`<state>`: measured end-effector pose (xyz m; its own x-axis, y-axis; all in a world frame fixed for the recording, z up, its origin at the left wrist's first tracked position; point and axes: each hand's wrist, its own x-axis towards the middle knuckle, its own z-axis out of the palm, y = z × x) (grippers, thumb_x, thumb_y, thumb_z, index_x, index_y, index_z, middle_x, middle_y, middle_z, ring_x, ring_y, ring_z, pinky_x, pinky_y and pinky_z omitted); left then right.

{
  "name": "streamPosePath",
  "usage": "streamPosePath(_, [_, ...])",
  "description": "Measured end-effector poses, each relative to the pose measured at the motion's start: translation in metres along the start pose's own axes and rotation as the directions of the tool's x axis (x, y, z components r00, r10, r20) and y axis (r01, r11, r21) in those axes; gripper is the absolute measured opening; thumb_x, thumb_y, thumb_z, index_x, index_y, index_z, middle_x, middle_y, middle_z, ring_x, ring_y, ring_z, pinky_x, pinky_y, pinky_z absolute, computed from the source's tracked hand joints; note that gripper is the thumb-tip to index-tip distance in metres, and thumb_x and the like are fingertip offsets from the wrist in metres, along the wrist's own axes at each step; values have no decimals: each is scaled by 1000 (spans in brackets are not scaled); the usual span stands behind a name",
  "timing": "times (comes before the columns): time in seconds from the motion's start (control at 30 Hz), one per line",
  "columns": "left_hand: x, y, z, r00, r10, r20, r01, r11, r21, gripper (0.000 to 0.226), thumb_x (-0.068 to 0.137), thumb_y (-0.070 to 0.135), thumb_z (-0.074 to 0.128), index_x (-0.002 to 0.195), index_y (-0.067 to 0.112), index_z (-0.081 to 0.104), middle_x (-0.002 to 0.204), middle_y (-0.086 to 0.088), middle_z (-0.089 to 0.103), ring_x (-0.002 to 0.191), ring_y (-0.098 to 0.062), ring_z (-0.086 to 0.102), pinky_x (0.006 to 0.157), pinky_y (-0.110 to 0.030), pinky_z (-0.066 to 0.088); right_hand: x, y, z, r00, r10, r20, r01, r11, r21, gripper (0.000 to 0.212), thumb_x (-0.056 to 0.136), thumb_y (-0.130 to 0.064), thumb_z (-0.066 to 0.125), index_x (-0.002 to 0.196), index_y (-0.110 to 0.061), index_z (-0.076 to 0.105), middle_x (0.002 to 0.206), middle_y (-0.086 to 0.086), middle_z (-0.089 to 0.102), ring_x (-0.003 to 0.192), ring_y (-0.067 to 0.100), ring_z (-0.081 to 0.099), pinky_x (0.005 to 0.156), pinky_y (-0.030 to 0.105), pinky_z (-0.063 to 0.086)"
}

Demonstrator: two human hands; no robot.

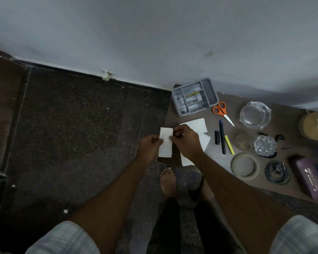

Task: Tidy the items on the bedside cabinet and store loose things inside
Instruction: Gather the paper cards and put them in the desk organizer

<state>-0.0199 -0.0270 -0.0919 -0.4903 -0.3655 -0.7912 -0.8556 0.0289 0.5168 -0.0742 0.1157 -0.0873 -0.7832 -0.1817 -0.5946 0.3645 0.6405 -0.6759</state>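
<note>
Left hand [151,146] and right hand [185,139] pinched folded white paper [166,143] at cabinet top's [218,153] left edge. Far: grey divided organizer tray [195,97] held small items. Rightward: orange scissors [222,111], pens [222,137], glass bowl [255,114], coiled cable [277,173].

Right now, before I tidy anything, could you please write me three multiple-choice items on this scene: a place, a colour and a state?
1. Where do the scissors lie relative to the organiser tray? A. inside it B. beside it, on the cabinet top C. under it
2. What colour is the highlighter? A. yellow B. pink C. green
3. How is the folded paper held? A. lying free B. by one hand C. by both hands
Answers: B, they lie on the top by the tray's right side; A, its body is yellow; C, the left hand and right hand each pinch an edge.
</note>
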Motion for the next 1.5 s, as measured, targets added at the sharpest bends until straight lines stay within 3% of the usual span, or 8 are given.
streamPosePath(0.1, [-7, 7, 5, 999, -41, 34, 43, 995, -85, 5, 90, 19, 68, 89, 24, 67, 109, -12, 71, 99, -29, 69, 88, -51, 58, -3, 0, -10, 999, 29, 40, -31, 998, 56, 36, 83, -23, 77, 114, -14, 61, 102, -1, 66, 92, 19, 65, 86, 40, 56])
streamPosePath(0.27, [-23, 24, 13, 997, -21, 73, 33, 983, -178, 22, 91, 18, 67, 112, 10, 68, 113, -12, 71, 103, -29, 69, 89, -49, 58, -9, -3, -32, 997, 2, 80, -11, 994, 106, 45, 84, -29, 77, 122, -10, 62, 118, 3, 67, 100, 15, 61, 84, 25, 47])
streamPosePath(0.47, [-41, 42, 18, 996, 32, 77, -13, 971, -238, 18, 91, 15, 67, 108, 11, 69, 112, -10, 71, 102, -26, 69, 88, -45, 59, -20, -5, -57, 994, 0, 107, -19, 984, 180, 47, 86, -27, 75, 126, -7, 61, 113, 2, 66, 102, 15, 61, 88, 29, 49])
streamPosePath(0.9, [-61, 77, 33, 978, 179, 112, -142, 950, -279, 23, 91, 9, 67, 113, 4, 67, 113, -12, 71, 102, -25, 70, 85, -40, 60, -25, -16, -106, 992, -97, 85, 71, 962, 265, 27, 92, -21, 68, 114, -5, 67, 102, 11, 70, 91, 25, 68, 64, 25, 54])
streamPosePath(1.13, [-56, 105, 40, 940, 322, 116, -286, 925, -251, 11, 90, 8, 67, 101, 7, 69, 106, -13, 73, 97, -26, 72, 86, -43, 60, -6, -26, -139, 986, -159, 60, 141, 962, 234, 29, 91, -17, 69, 98, 11, 64, 97, 27, 69, 93, 39, 68, 79, 53, 57])
streamPosePath(1.27, [-50, 131, 40, 918, 393, 56, -380, 911, -161, 11, 89, 6, 67, 98, 0, 69, 100, -16, 73, 92, -28, 73, 79, -37, 62, 4, -47, -156, 978, -208, 20, 198, 951, 238, 23, 91, -12, 69, 101, 8, 66, 99, 19, 71, 86, 28, 71, 69, 25, 61])
streamPosePath(1.37, [-41, 150, 35, 890, 456, -7, -455, 887, -77, 9, 89, 8, 69, 95, 3, 70, 97, -12, 73, 86, -24, 72, 73, -34, 61, 20, -64, -163, 963, -270, -4, 268, 952, 149, 15, 89, -17, 71, 95, -3, 69, 97, 11, 73, 86, 20, 71, 70, 26, 60])
streamPosePath(1.5, [-28, 169, 29, 859, 509, -58, -512, 858, -50, 5, 86, 8, 70, 90, 11, 70, 87, -9, 72, 81, -26, 70, 80, -42, 60, 38, -82, -166, 929, -363, -73, 359, 932, -56, 9, 88, -15, 71, 86, -7, 68, 83, 5, 70, 76, 18, 66, 57, 3, 42])
